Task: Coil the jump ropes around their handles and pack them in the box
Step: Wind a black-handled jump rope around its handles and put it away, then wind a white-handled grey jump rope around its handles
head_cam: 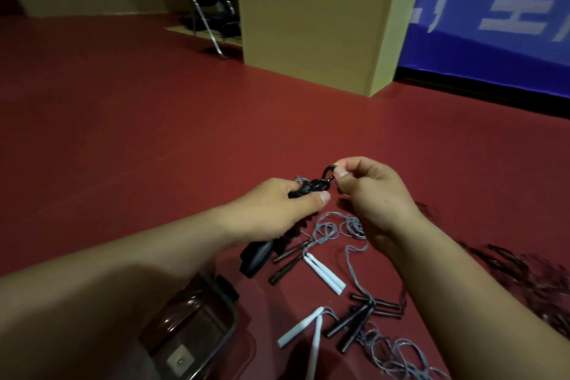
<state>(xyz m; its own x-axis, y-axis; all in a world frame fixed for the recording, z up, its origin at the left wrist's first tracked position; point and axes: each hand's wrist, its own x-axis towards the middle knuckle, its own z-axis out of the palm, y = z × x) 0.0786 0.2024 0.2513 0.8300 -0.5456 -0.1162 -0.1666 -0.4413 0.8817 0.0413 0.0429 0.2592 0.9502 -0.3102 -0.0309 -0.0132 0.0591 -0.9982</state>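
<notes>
My left hand [277,210] grips a black jump rope bundle [308,188], the cord wound round its handles. My right hand [367,188] pinches a loop of the black cord [328,171] just right of the bundle. Below my hands, on the red floor, lie several loose jump ropes: white handles [324,274], dark brown handles [288,262], more white handles [302,330] and dark handles [357,321], with tangled grey cord [339,228]. A clear plastic box [197,327] with a dark latch sits at the lower left, partly hidden by my left forearm.
A black object [256,256] lies under my left wrist. Dark ropes [524,274] are piled at the right. A tan wooden lectern [314,28] stands ahead, a black chair [209,6] to its left, and a blue banner [493,9] behind.
</notes>
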